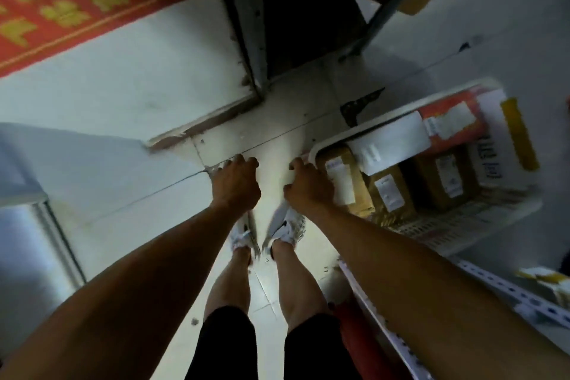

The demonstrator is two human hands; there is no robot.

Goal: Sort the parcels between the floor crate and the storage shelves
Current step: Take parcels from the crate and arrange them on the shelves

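Between the left hand (236, 183) and right hand (308, 187), a pale flat parcel (271, 176) hangs gripped by both edges; the crate (438, 234) sits just right. Blur and slack wrapping could let it slip.

White parcel (271, 194) blends w/ pale floor, edges hard to tell. Crate (431, 225) labels too blurred to read; red mat (77, 0) cut off at top-left edge.

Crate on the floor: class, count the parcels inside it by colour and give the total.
Brown boxes: 3
White parcels: 2
Red parcel: 1
Total: 6 in the crate
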